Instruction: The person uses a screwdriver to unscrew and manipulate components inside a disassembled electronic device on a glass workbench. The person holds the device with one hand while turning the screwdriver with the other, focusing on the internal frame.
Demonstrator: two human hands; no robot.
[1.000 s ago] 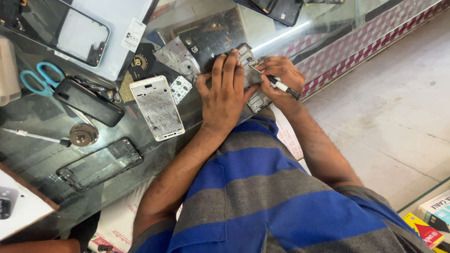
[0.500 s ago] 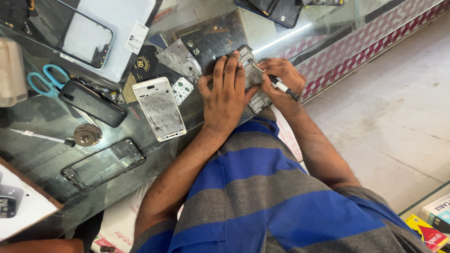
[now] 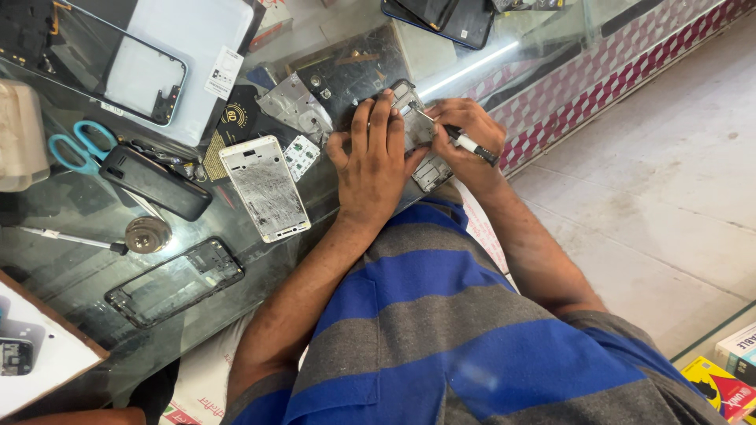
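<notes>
At upper centre, the opened grey metal phone chassis [image 3: 421, 142] was pinned flat by the left hand [image 3: 378, 161] while a white-handled screwdriver [image 3: 465, 142], clamped in the right hand [image 3: 465, 134], was worked into it, parts left scattered on the glass worktop [image 3: 71, 267].

At the lower right corner we see a yellow and red box [image 3: 720, 387] beside a white box [image 3: 740, 350]. At upper left, a white label [image 3: 223, 72] lies near a dark round-emblem card [image 3: 235, 122].

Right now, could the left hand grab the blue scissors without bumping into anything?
Probably yes. The left hand lies flat on the opened phone, and the scissors lie uncovered further left; only the flat white phone frame and black phone lie between.
</notes>
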